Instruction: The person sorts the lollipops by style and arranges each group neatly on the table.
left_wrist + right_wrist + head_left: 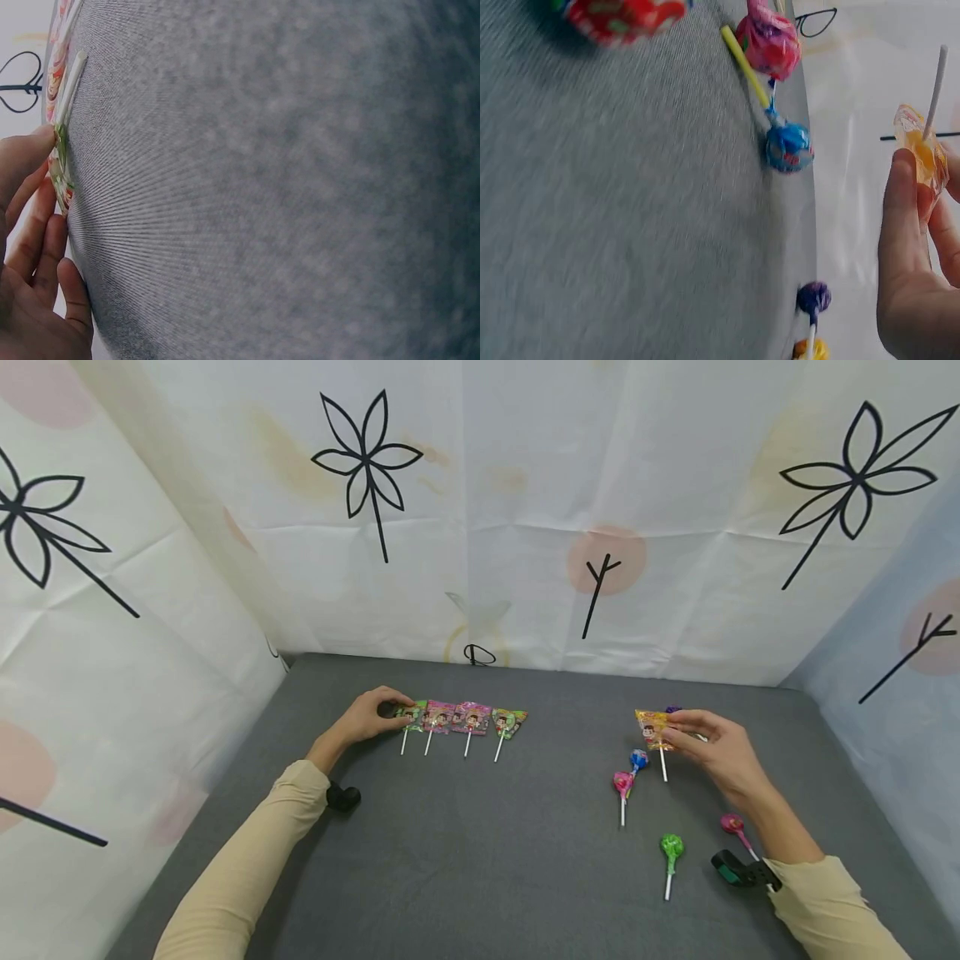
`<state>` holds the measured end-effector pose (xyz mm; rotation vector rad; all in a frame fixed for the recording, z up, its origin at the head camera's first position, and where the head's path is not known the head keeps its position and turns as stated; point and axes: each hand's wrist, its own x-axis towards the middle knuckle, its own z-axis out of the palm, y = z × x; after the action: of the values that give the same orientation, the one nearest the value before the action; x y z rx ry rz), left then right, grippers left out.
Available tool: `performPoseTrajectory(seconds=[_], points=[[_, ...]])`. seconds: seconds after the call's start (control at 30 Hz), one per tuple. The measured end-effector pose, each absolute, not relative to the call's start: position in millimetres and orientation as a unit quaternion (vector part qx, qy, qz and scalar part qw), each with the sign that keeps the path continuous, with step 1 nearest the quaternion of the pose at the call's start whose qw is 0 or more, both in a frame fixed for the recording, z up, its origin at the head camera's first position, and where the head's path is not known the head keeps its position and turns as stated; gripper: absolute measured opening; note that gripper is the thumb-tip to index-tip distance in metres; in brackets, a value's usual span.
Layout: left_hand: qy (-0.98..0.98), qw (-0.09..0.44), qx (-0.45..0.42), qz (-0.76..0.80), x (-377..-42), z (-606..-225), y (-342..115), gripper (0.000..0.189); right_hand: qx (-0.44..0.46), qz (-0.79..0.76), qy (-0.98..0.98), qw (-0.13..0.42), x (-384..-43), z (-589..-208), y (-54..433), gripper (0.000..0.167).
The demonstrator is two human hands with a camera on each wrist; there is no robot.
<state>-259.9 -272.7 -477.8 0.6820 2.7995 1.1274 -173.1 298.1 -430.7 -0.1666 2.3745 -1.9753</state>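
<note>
My left hand is at the left end of a row of flat-wrapped lollipops, with thumb and fingertips pinching the edge of a green-wrapped lollipop. Beside it lie two pink-wrapped lollipops and another green one, their white sticks toward me. Over on the right, my right hand pinches a yellow-wrapped lollipop between thumb and fingers. The right wrist view shows this yellow lollipop held up off the table, its white stick pointing away from the palm.
Round lollipops lie around the right arm: blue, pink, green and red-pink. A purple one is partly hidden behind the right hand in the head view. White printed cloth walls the grey table at back and sides.
</note>
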Motion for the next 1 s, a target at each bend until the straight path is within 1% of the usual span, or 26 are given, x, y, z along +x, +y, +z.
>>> performPoseTrajectory(seconds=[0.27,0.43,0.77,1.0], points=[[0.905,0.022,0.224,0.362,-260.0,-478.7,-271.8,0.031,-0.088,-0.673,0.733,0.029,-181.6,-430.4,279.5,0.033],[0.903,0.026,0.224,0.366,-259.2,-477.3,-272.5,0.031,-0.108,-0.705,0.700,0.037,-186.6,-430.3,267.6,0.041],[0.903,0.026,0.221,0.369,-259.1,-477.8,-274.0,0.031,-0.103,-0.654,0.746,0.076,-193.2,-435.7,246.5,0.047],[0.904,0.021,0.225,0.362,-260.2,-477.9,-273.0,0.030,-0.126,-0.641,0.751,0.091,-201.9,-438.4,236.4,0.045]])
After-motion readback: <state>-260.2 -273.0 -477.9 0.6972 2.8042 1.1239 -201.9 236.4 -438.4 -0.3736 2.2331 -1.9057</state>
